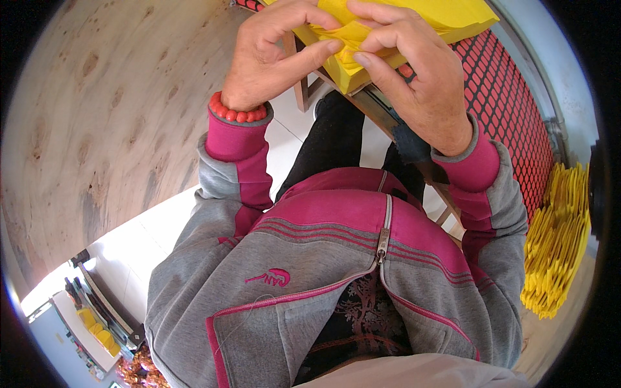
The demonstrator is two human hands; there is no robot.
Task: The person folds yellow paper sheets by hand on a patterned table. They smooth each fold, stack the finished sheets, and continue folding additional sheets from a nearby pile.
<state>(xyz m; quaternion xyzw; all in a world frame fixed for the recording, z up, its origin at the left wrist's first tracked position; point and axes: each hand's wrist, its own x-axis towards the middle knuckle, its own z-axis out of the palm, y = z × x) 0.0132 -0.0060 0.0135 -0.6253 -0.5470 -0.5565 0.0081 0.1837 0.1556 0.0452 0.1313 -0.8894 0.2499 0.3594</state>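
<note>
Both hands meet at the top middle of the head view over a yellow paper sheet (446, 18), which is gathered into creased folds between them. My left hand (278, 55), with a red bead bracelet at its wrist, pinches the folds between thumb and fingers. From the other side my right hand (417, 71) grips the same folded part, its thumb tip pressed near the left thumb. The paper's far part runs out of view at the top edge. A folded yellow edge hangs down below the fingers.
A pale wooden board (116, 129) fills the left side. On the right lies a red and black patterned cover (511, 97), with a stack of folded yellow papers (556, 246) beside it. Shelving with yellow items (97, 330) stands at lower left.
</note>
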